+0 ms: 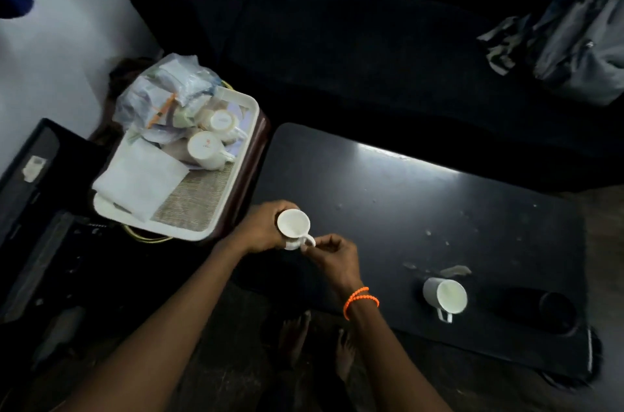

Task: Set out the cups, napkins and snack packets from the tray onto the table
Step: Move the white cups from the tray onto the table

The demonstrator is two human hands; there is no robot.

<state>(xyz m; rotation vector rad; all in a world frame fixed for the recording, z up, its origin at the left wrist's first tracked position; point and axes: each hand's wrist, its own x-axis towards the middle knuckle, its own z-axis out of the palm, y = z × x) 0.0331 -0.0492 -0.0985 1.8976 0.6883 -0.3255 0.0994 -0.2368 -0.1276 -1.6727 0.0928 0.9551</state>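
My left hand is wrapped around the body of a small white cup, held upright just above the dark table's left end. My right hand, with an orange bead bracelet on its wrist, pinches that cup's handle. A second white cup stands on the table near its front right. The white tray at the left holds two upturned white cups, a stack of white napkins and a clear bag of snack packets.
The tray rests on a dark red stand beside the table's left end. A dark sofa runs behind the table, with a grey bag on its right end. A black case lies on the floor at left. My bare feet show below the table's edge.
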